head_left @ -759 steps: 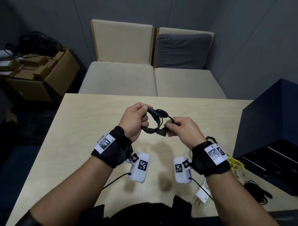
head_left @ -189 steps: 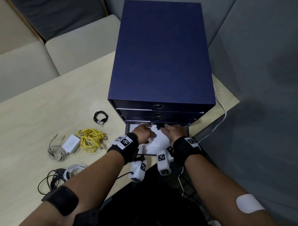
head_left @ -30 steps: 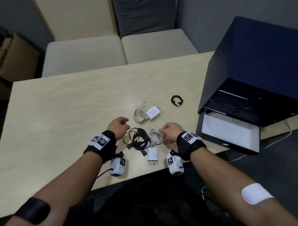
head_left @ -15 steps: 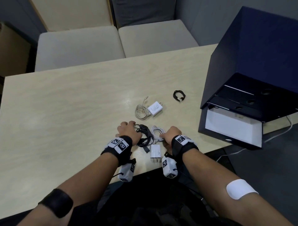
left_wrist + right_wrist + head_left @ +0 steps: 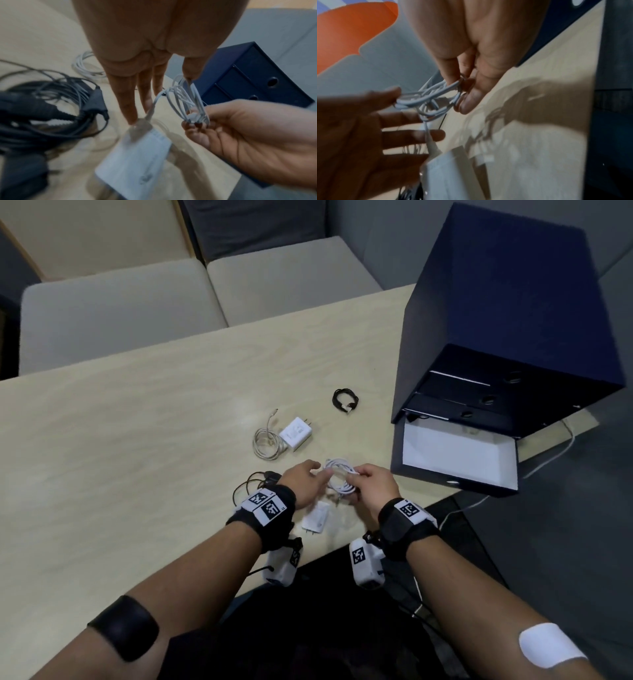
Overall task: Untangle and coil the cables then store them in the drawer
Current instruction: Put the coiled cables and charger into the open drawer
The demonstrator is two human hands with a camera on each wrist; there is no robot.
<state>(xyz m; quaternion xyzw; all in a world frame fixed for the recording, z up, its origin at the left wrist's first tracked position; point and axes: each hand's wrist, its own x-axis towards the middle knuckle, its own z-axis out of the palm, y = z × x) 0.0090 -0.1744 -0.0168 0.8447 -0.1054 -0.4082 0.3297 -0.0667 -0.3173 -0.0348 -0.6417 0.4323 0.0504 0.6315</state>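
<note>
A bundle of white cable (image 5: 342, 487) is held just above the table's front edge, with its white charger (image 5: 317, 518) below it on the wood. My right hand (image 5: 373, 484) pinches the loops between thumb and fingers (image 5: 467, 102). My left hand (image 5: 303, 482) has straight, spread fingers, and one fingertip touches the far side of the loops (image 5: 185, 97). The cable's plug runs down into the charger (image 5: 137, 155). A black cable tangle (image 5: 253, 484) lies on the table behind my left wrist. The navy drawer unit (image 5: 507, 302) stands at the right with its bottom drawer (image 5: 455, 453) pulled out and white inside.
A second white charger (image 5: 296, 433) with a coiled beige cable (image 5: 265, 441) lies mid-table, and a small black coil (image 5: 345, 400) lies beyond it. A thin white cord (image 5: 548, 460) trails off the table's right edge. Two cushioned seats (image 5: 120, 302) stand behind the table.
Both hands have come up off the cable pile and moved a little right. The white cable is now off the table in my right hand; the black tangle stayed put.
</note>
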